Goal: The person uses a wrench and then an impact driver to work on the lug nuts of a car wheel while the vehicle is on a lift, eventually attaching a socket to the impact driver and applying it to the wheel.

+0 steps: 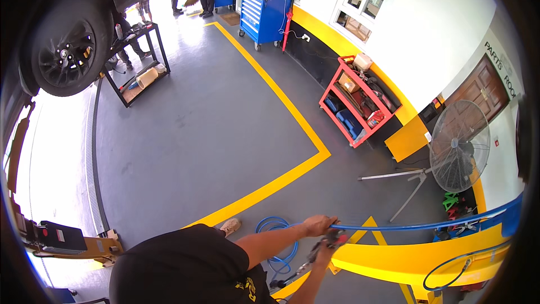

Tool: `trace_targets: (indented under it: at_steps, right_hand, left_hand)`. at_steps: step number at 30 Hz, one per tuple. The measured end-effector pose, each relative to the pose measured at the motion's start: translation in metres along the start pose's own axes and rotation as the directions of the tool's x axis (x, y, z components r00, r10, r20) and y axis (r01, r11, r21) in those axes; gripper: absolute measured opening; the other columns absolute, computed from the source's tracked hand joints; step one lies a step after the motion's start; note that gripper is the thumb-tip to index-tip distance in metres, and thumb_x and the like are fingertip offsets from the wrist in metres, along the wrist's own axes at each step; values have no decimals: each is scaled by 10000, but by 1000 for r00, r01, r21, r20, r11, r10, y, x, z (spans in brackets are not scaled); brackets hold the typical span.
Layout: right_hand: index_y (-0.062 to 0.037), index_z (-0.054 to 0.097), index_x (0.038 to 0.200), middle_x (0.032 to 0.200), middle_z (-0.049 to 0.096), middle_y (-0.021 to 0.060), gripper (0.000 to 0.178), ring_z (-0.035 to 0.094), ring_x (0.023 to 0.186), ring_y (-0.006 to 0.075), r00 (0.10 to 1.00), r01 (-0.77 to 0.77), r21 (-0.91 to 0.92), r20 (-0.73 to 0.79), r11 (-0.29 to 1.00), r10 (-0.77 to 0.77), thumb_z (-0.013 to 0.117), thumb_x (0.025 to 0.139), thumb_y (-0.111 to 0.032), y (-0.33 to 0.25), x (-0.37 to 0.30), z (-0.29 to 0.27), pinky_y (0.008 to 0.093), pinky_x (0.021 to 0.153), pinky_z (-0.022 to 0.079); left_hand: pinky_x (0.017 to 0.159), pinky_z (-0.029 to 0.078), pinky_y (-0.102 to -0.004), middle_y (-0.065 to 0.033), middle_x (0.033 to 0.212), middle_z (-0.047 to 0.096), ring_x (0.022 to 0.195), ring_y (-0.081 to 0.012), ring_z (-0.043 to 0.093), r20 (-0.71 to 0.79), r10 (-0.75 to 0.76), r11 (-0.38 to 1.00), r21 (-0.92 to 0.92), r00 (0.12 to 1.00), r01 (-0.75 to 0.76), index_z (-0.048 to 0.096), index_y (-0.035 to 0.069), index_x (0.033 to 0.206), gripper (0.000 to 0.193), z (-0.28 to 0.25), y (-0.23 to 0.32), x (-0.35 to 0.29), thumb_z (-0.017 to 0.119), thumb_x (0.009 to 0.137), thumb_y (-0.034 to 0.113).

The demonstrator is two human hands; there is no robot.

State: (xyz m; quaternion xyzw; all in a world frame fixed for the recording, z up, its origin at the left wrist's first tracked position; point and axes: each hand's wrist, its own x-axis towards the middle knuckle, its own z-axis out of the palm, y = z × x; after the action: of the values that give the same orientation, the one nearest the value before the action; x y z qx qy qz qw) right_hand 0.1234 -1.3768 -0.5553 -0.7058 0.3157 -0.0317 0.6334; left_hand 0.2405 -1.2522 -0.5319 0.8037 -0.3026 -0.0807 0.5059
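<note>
A blue hose [394, 227] runs in from the right edge, above the yellow lift arm, to my left hand [319, 226], whose fingers are closed round it. Just below, my right hand [324, 253] is closed on a dark hand tool [312, 254] with a reddish end and a long thin part slanting down to the left. Blur and fingers hide the tool's exact kind, and I cannot tell whether the hose joins it. More of the blue hose lies coiled [293, 250] on the floor beyond my forearms.
At lower right the yellow lift arm [416, 262] stretches close to my hands. A standing fan [458, 146] spreads its legs nearby. Along the wall stand a red trolley [322, 103] and a blue tool cabinet [275, 19]. A raised vehicle's wheel [67, 53] and a black cart [126, 100] are at left.
</note>
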Motion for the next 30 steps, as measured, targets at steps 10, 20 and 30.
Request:
trace_targets:
  at_steps: [10,20,30]
  right_hand:
    - [63,422,1427,1275,595,244,730,615,1109,327,843,339,-203,-368,919,-393,734,878,-303,-168,50,48,406,1003,503]
    - [104,580,1322,1328,632,330,611,598,1242,475,976,197,-397,-3,896,-216,669,784,-171,117,81,190,516,1057,469]
    - [32,649,1263,1349,623,304,565,552,1322,423,829,-230,-628,274,743,488,681,788,-272,272,-61,358,474,1119,437]
  left_hand:
    - [721,508,-586,-242,884,685,837,-480,659,-35,-103,993,-62,994,100,557,85,1138,244,-25,-9,12,543,1024,300]
    - [901,543,-551,-257,1096,720,1060,-456,682,216,-696,717,268,685,644,654,39,1213,350,-78,-137,-147,544,989,284]
    - [965,531,-524,-272,1195,709,1137,-424,685,167,-967,248,410,195,878,726,5,1188,529,-96,-262,-364,588,965,464]
